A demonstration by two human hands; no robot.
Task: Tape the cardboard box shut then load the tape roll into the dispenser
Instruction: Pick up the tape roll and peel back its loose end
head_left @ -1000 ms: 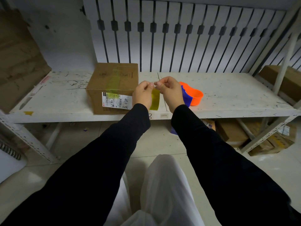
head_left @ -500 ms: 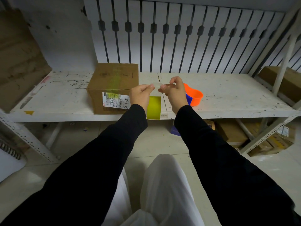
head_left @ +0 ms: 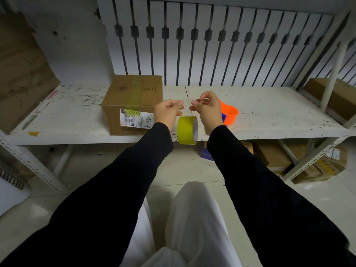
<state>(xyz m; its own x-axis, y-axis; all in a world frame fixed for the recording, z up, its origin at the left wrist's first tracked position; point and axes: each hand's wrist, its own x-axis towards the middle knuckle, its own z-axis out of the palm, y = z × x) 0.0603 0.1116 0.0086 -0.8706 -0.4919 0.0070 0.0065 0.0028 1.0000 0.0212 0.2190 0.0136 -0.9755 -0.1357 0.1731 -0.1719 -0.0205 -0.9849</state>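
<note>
Both the left hand point(head_left: 169, 110) and right hand point(head_left: 209, 106) pinch what seems a clear tape strip, the yellow roll point(head_left: 187, 130) hanging below, right of the taped box point(head_left: 133, 105) on the shelf point(head_left: 269, 112).

Tape roll point(head_left: 187, 130), below and between the hands: yellow-green.
Cardboard box point(head_left: 133, 103), left of the hands: brown, a yellowish strip across it, white printed label.
Plastic dispenser point(head_left: 229, 114), behind the right hand: orange and blue.
Sleeves: black.
</note>
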